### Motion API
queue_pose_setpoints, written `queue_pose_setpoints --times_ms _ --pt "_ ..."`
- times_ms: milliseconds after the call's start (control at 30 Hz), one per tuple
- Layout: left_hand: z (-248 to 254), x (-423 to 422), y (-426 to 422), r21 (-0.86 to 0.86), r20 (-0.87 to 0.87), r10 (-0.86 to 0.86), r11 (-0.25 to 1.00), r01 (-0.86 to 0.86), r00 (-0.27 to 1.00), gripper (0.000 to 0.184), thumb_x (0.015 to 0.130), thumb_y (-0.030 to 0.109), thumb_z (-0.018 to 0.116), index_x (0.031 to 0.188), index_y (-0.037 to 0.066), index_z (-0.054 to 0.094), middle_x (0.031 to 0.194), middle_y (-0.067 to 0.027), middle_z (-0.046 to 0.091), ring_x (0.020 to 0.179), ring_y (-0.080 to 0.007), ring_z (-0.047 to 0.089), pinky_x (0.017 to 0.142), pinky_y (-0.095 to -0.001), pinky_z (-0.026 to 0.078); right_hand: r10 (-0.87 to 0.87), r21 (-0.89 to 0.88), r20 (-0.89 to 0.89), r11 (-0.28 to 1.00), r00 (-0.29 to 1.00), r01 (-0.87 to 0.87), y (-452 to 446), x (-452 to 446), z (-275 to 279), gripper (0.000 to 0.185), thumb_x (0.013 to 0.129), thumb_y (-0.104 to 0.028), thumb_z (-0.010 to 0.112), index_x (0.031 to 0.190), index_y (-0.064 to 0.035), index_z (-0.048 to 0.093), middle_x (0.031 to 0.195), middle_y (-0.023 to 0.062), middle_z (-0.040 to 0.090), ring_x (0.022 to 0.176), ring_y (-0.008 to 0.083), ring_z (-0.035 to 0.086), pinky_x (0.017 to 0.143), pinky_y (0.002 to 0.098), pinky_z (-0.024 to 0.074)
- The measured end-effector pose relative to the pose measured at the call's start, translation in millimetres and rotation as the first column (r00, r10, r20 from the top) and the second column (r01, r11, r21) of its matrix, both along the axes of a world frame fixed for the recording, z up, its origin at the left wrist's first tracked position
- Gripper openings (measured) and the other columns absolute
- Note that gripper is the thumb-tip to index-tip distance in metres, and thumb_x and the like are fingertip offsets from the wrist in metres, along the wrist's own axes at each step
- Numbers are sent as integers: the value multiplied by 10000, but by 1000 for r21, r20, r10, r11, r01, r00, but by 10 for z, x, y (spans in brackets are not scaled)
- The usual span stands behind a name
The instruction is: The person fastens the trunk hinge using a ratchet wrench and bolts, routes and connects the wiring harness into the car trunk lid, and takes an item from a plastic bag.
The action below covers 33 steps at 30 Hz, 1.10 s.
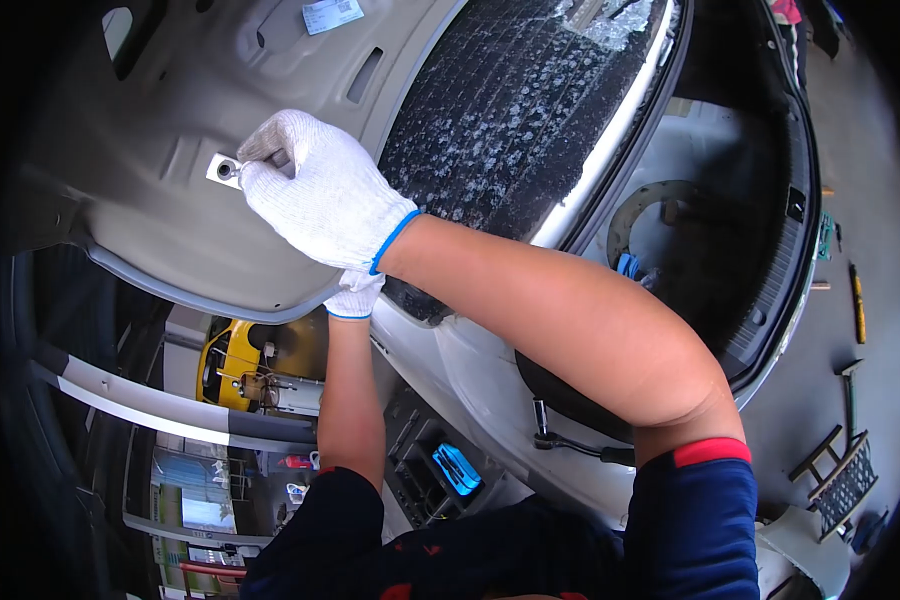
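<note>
My right hand [320, 190], in a white knitted glove with a blue cuff, reaches across the view to a large grey moulded panel [120, 200]. Thumb and fingers are pinched together on a small round metal fitting [227, 170]. Under the fitting lies a small pale square plate [214, 166]; whether that is fixed to the panel I cannot tell. My left hand [355, 295], gloved too, is at the panel's lower edge, below my right wrist. Its fingers are hidden, so its grip does not show.
Beside the panel is a cracked rear window [490, 130]. An open car boot [710, 230] lies to the right. A ratchet [560, 440] rests on the bodywork. Below are a dark tray [410, 470] and a blue case [457, 469]. A yellow-handled tool [858, 305] lies on the floor.
</note>
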<state>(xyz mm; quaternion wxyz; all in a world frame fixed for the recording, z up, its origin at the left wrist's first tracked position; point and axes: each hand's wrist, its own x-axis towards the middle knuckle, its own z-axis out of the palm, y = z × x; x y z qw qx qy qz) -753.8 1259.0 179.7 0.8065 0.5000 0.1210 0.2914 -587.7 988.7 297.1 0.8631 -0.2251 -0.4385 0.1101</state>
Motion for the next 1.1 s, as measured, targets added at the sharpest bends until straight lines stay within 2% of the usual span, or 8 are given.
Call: queue_pose_setpoints --times_ms 167,267,467,533,567,700,967,1100 --pt "12 24 -3 -19 12 -1 1000 2 1000 459 1040 454 516 1250 52 586 909 -82 624 446 -105 491 436 -234 430 -70 -3 69 997 995 71 -30 -3 89 274 947 -197 658 1117 16 688 914 191 738 835 287 737 773 380 578" --pt "18 54 -26 -39 29 -33 999 34 999 455 1038 452 519 1246 55 590 902 -77 626 447 -105 490 436 -233 429 -237 16 122 971 964 237 20 -62 164 260 949 -188 661 1117 8 688 900 199 733 827 308 741 765 389 581" --pt "-13 -9 -61 -140 152 -216 961 237 964 445 1033 449 527 1237 60 597 888 -67 628 450 -104 489 436 -231 426 -387 -46 163 916 907 399 -43 -148 303 233 943 -178 683 1078 8 725 964 206 760 894 335 758 821 374 593" --pt "31 80 -111 -134 282 -421 872 470 862 438 1041 434 521 1249 54 584 867 -53 596 478 -113 502 435 -235 423 -537 -5 220 834 814 552 -10 -152 310 229 940 -172 688 1081 2 739 982 197 759 913 326 756 830 374 593" --pt "42 95 -149 -158 351 -476 819 552 807 427 1055 409 508 1253 36 569 884 -81 556 503 -129 509 441 -241 420 -574 18 177 814 799 580 7 -185 327 163 892 -130 696 995 -17 751 923 217 719 907 401 702 837 448 573" --pt "248 136 -436 -163 389 -566 734 659 726 470 1073 421 467 1243 -6 563 1012 -185 539 514 -137 492 502 -258 428 -636 -2 198 760 745 650 -6 -252 369 157 883 -145 717 964 -24 777 891 217 725 864 395 711 820 444 577" --pt "196 131 -286 -208 386 -594 689 694 705 569 1067 532 417 1227 5 562 982 -185 555 497 -157 484 499 -293 389 -777 -1 313 575 546 818 -39 -389 419 134 877 -113 734 964 -13 742 880 182 734 828 350 734 766 391 587" --pt "199 127 -316 -191 398 -597 689 699 697 534 1081 504 421 1166 -9 543 965 -169 560 475 -135 462 465 -273 380 -851 98 401 408 339 907 -50 -448 429 76 859 -64 755 918 -33 719 851 163 711 788 341 709 716 398 573"
